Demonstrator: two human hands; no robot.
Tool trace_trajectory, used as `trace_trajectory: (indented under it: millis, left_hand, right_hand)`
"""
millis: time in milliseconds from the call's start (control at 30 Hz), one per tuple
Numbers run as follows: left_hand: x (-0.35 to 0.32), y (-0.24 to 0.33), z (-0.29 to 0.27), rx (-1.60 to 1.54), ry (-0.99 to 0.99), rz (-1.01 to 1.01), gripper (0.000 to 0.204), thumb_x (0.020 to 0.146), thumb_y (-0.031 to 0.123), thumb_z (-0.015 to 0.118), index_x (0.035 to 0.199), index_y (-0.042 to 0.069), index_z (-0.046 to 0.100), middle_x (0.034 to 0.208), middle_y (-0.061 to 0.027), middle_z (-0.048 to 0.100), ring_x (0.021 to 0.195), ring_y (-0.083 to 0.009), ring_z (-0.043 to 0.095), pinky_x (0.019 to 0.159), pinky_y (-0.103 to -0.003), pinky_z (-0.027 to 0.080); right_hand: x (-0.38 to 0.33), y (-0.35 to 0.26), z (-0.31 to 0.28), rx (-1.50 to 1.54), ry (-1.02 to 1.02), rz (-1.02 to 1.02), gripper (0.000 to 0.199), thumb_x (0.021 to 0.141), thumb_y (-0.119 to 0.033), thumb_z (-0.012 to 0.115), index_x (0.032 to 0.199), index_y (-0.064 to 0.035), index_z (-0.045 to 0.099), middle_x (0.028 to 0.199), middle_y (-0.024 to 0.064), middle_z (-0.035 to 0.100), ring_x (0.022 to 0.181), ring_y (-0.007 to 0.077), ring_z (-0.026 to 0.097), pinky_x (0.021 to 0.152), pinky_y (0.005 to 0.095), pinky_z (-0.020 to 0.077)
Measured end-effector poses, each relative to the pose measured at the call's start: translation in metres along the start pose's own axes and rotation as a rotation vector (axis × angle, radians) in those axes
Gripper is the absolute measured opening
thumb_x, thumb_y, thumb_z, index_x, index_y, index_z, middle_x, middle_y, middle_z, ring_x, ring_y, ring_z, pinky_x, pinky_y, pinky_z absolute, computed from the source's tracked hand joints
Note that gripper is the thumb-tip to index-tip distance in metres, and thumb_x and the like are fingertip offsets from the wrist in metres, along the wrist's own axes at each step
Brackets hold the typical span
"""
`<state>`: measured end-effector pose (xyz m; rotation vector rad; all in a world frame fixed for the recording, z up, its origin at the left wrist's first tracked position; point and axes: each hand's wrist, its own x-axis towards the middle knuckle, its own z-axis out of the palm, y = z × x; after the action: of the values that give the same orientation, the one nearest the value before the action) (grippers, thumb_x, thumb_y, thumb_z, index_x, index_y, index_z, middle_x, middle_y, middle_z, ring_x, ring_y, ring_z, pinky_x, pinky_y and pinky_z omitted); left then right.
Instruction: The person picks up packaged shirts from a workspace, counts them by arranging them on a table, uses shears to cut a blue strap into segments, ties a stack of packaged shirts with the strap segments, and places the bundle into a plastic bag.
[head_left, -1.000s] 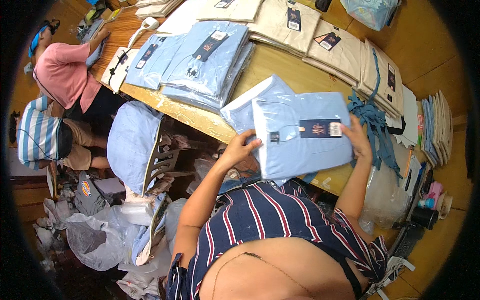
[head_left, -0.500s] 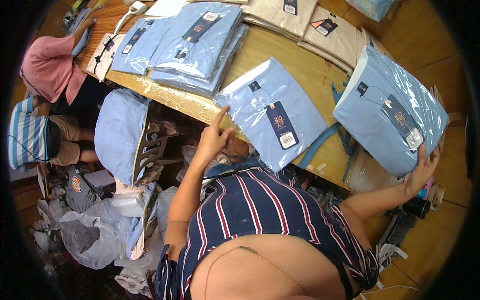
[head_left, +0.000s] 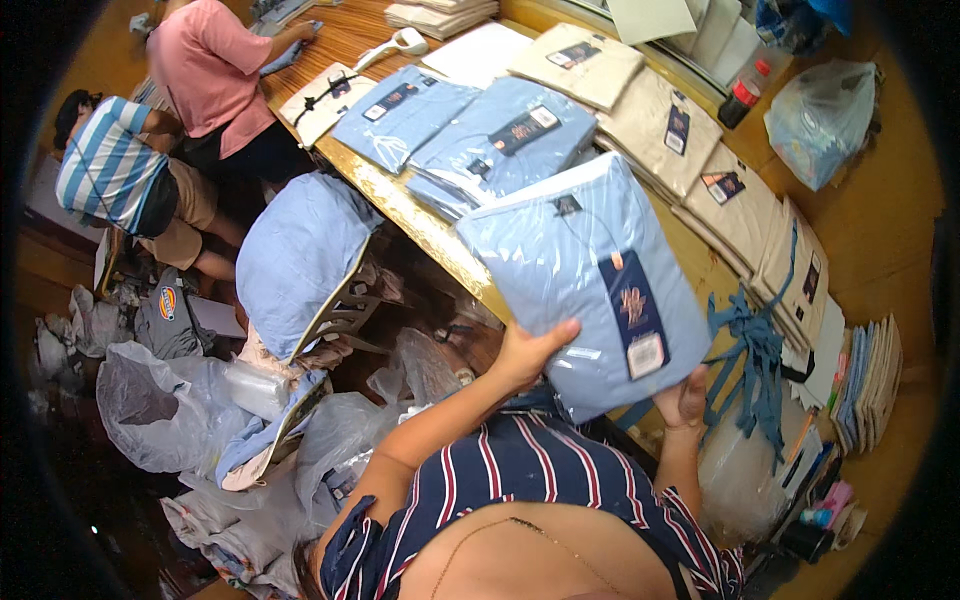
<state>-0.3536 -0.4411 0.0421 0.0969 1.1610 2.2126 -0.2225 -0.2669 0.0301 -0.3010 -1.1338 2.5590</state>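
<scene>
Held up over the near edge of the wooden table: a bagged light-blue folded shirt, gripped from below by the left hand, thumb laid across its lower edge, and by the right hand, fingers curled under its lower corner. Beyond it on the table, light-blue shirt stacks and beige shirt stacks

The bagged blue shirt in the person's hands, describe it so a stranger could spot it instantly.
Start at the long wooden table covered with folded shirts. At its near edge, the left hand and right hand grip a bagged blue shirt. It alone is lifted, tilted above the flat stacks.
</scene>
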Motion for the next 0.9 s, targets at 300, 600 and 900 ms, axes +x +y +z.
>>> trace_trajectory:
  millis: [300, 600, 900]
  left_hand:
    - [-0.011, 0.093, -0.073, 0.262, 0.122, 0.251, 0.055, 0.059, 0.010, 0.070, 0.106, -0.004, 0.043, 0.097, -0.0096, 0.053, 0.087, -0.0176, 0.051, 0.079, -0.029, 0.039]
    - [-0.016, 0.128, -0.173, 0.348, 0.691, 0.268, 0.047, 0.081, 0.016, 0.047, 0.113, 0.012, 0.013, 0.094, -0.0152, 0.053, 0.057, -0.0199, 0.058, 0.045, -0.022, 0.047]
    - [-0.071, 0.118, -0.194, 0.401, 0.858, 0.262, 0.051, 0.081, 0.020, 0.048, 0.117, 0.014, 0.012, 0.096, -0.0156, 0.053, 0.059, -0.0200, 0.058, 0.044, -0.023, 0.047]
  right_hand:
    - [0.095, 0.001, 0.020, 0.079, -0.768, 0.413, 0.097, 0.056, -0.034, 0.072, 0.126, -0.0003, 0.013, 0.123, 0.0156, 0.031, 0.111, 0.0227, 0.034, 0.092, 0.0368, 0.0274]
    - [0.209, 0.065, 0.174, -0.294, -0.611, 0.383, 0.059, 0.067, -0.003, 0.060, 0.117, 0.0015, 0.031, 0.102, 0.0106, 0.049, 0.089, 0.0152, 0.049, 0.077, 0.0273, 0.0426]
    - [0.383, 0.028, 0.263, -0.252, -0.375, -0.304, 0.043, 0.068, 0.005, 0.053, 0.107, 0.0024, 0.035, 0.091, 0.0130, 0.052, 0.080, 0.0219, 0.054, 0.066, 0.0337, 0.0489]
